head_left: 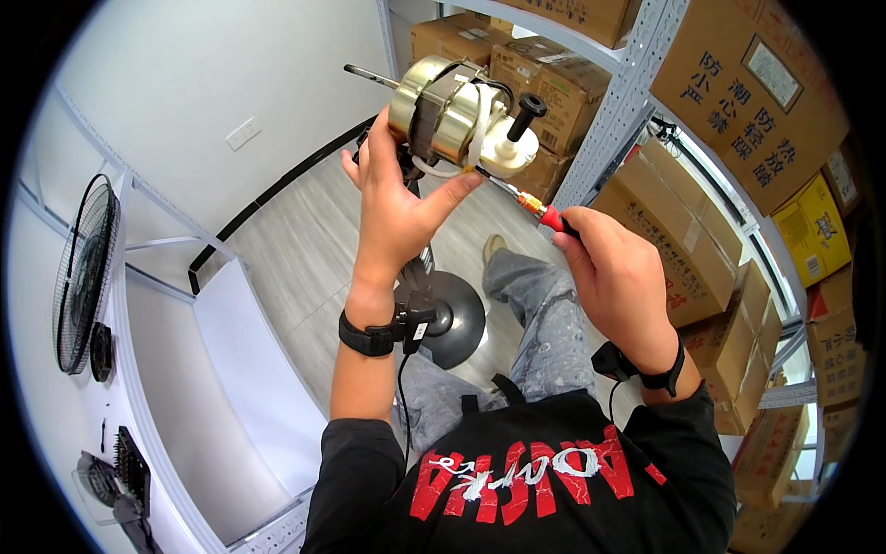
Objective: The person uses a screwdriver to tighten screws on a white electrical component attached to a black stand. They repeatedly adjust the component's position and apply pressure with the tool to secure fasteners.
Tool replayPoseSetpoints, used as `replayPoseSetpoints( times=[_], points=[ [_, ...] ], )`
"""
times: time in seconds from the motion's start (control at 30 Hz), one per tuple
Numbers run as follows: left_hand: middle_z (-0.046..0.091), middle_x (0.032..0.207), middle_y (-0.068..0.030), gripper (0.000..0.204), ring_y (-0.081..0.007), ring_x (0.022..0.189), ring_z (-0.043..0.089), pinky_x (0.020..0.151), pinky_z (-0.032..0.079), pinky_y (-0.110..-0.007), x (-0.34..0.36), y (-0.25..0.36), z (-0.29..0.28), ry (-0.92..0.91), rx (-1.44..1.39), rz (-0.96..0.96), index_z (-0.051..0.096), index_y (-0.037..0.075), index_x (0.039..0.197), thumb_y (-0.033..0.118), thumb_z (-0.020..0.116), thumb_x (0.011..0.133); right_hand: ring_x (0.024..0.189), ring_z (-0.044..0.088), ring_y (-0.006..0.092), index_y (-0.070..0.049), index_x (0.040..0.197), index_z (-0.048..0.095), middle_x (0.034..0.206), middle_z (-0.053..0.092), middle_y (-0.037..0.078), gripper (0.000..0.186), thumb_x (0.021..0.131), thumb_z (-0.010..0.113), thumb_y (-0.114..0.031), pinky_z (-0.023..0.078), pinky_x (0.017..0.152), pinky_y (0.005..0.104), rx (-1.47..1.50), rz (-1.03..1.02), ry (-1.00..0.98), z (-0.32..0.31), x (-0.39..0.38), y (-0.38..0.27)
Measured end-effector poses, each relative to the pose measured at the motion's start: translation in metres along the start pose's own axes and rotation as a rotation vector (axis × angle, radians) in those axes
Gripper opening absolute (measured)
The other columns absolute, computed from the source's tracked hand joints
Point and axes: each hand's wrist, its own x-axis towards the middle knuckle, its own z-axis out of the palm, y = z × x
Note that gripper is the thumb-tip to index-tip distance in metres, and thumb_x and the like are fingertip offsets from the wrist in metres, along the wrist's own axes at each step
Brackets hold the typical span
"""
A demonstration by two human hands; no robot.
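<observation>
My left hand (392, 212) grips a brass-coloured electric fan motor (452, 125) from the left and below, its thumb at the lower right of the housing. The motor has a metal shaft pointing left, a white gearbox (508, 155) with an upright black knob (524, 118), and white and black wires around it. My right hand (609, 268) is closed on a screwdriver (549, 216) with a red and black handle, its tip at the lower side of the motor by the gearbox, partly hidden. A black stand with a round base (461, 328) stands on the floor below the motor.
A white shelf (245, 369) on the left holds a black fan grille (88, 268) and small black parts (129, 471). Metal racking with cardboard boxes (674, 231) lines the right and back. My legs (544, 323) are below on the grey floor (305, 249).
</observation>
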Motion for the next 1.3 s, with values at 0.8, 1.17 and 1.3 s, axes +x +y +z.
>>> replayPoseSetpoints(
  times=[0.8,1.17,1.3],
  points=[
    [0.059,0.120,-0.0067,0.100,-0.0262,0.117,0.052,0.110,0.004,-0.067,-0.003,0.005,0.002,0.043,0.161,0.045,0.038,0.007,0.144,0.057,0.083,0.070,0.069,0.062,0.0313,-0.004,0.096,0.060,0.079,0.061,0.012,0.023,0.082,0.076,-0.011,0.050,0.059,0.0387,0.007,-0.001,0.050,0.003,-0.003,0.003],
    [0.059,0.119,-0.0071,0.101,-0.0257,0.115,0.052,0.110,0.004,-0.070,-0.003,0.007,-0.001,0.043,0.172,0.055,0.039,0.007,0.144,0.059,0.083,0.069,0.069,0.061,0.0310,-0.003,0.096,0.061,0.078,0.059,0.011,0.026,0.078,0.078,-0.008,0.049,0.060,0.0377,0.027,0.026,0.070,0.005,0.000,0.002],
    [0.059,0.118,-0.0073,0.101,-0.0257,0.115,0.051,0.109,0.005,-0.070,-0.002,0.004,0.003,0.070,0.173,0.063,0.039,0.007,0.143,0.059,0.083,0.069,0.062,0.060,0.0292,-0.003,0.093,0.063,0.075,0.061,0.011,0.019,0.082,0.076,-0.010,0.049,0.057,0.0369,0.020,0.003,0.080,0.008,-0.001,0.006]
  ],
)
